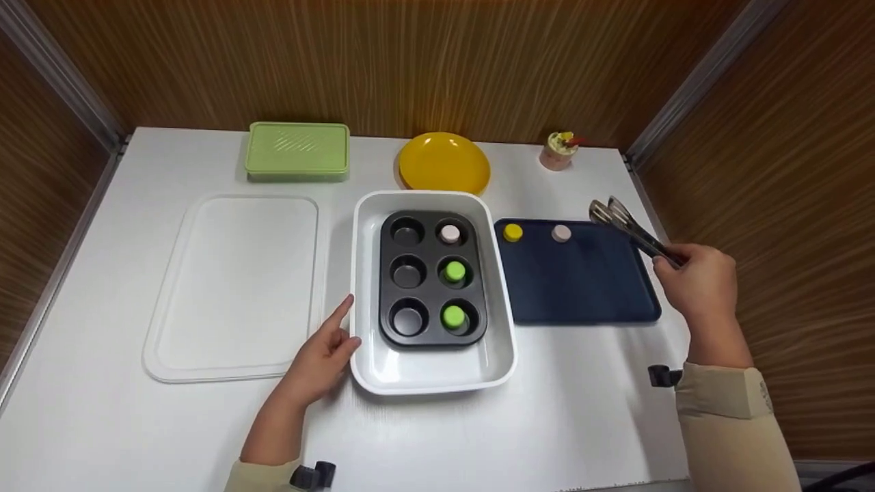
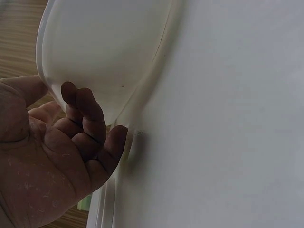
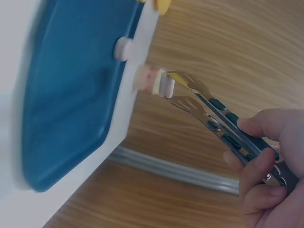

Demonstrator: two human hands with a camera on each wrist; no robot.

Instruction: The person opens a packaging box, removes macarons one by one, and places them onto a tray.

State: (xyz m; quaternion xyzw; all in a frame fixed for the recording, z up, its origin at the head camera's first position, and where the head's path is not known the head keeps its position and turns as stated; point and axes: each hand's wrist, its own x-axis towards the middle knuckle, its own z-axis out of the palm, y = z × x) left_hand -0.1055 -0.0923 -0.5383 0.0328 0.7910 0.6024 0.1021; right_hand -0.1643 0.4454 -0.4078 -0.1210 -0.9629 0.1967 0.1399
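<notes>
My right hand (image 1: 701, 280) grips a pair of metal tongs (image 1: 639, 236) with dark handles, beyond the right side of a dark blue tray (image 1: 581, 283). The tong tips stand apart, and a small pale piece (image 3: 167, 86) appears between them in the right wrist view. On the tray's far edge are a yellow piece (image 1: 513, 233) and a pale pink one (image 1: 561, 234). My left hand (image 1: 321, 362) rests its index finger and thumb at the left rim of a white basin (image 1: 431, 376). Inside is a black muffin tin (image 1: 433, 287), its right cups holding a pale pink piece (image 1: 449, 234) and two green ones (image 1: 454, 271).
A white lid (image 1: 239, 287) lies left of the basin. Along the back stand a green lidded box (image 1: 299, 149), a yellow plate (image 1: 444, 164) and a small decorated cupcake (image 1: 558, 152). Wood-grain walls (image 1: 410, 68) enclose the white table (image 1: 567, 424) at the back and sides.
</notes>
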